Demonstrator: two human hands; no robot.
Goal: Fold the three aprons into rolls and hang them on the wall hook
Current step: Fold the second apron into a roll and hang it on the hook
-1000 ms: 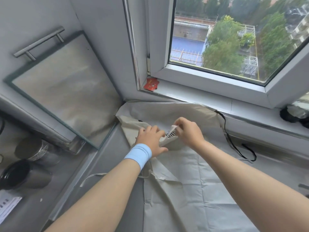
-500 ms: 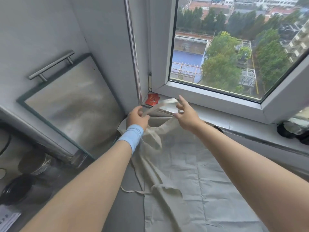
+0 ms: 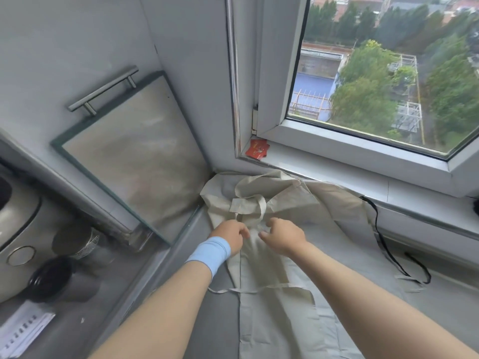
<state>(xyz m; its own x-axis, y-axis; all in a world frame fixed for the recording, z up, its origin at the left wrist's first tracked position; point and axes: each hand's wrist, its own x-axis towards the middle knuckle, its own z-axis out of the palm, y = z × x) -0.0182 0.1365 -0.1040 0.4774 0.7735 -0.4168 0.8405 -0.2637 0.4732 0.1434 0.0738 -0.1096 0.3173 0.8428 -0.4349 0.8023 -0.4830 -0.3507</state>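
Left hand: your left hand (image 3: 229, 238) has its fingers curled, pinching the apron (image 3: 272, 320) just below its neck strap (image 3: 259, 206).
Right hand: your right hand (image 3: 283, 235) has bent fingers, tips on the same cloth; you cannot tell whether it grips.
Apron: lies flat on the counter (image 3: 212, 320), top bunched in the corner.
Edges: glass panel (image 3: 134, 156) just left, window sill (image 3: 337, 172) behind.

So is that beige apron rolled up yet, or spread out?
Spread out, not rolled: the beige apron lies flat on the counter, only its top end crumpled.
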